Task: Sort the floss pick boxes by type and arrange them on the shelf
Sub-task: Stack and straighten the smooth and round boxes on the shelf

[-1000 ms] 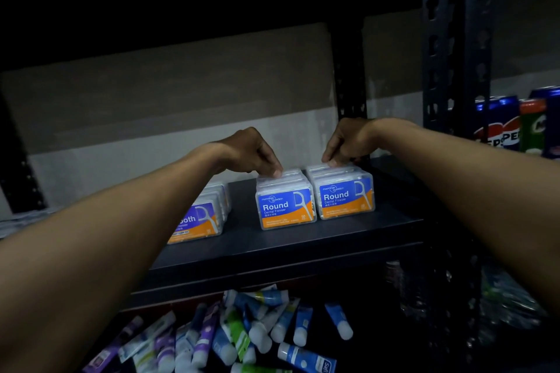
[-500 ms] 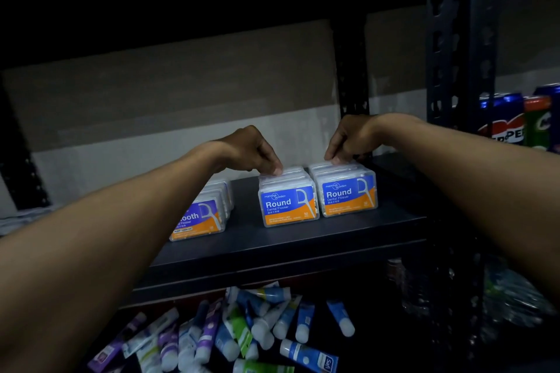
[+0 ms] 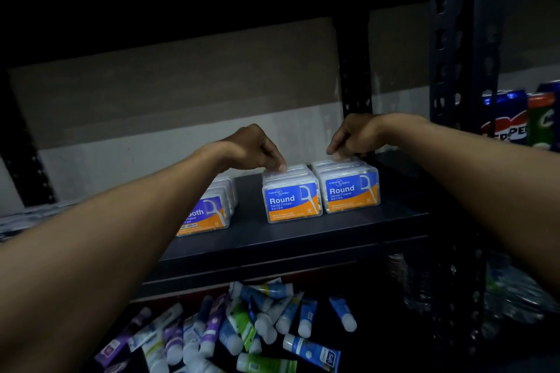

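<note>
So we've got 3 rows of floss pick boxes sitting on the dark shelf (image 3: 303, 239), each row running front to back. 2 of them are blue-and-orange "Round" rows: the left Round row (image 3: 292, 201) and the right Round row (image 3: 351, 192) stand side by side, touching or as good as. The purple-and-orange Smooth row (image 3: 209, 215) sits apart to the left, with our left forearm covering part of its label. The boxes are clear plastic cases with white contents showing through the tops, and the front label of the left Round row reads 50. We can't get a solid count of boxes per row, since only the tops show behind each front one. Our left hand (image 3: 254, 148) has its fingers curled down onto the top of the left Round row near the front. Our right hand (image 3: 354, 136) does the same further back on the right Round row. Honestly we can't tell if either one is pinching a box or just pressing on it. Below the shelf there's a messy heap of tubes (image 3: 242, 327) in blue, green and purple with white caps, well over 10. Off to the right, past the black post (image 3: 463, 39), are blue Pepsi cans (image 3: 504, 118) and 1 green can (image 3: 542, 121).
</note>
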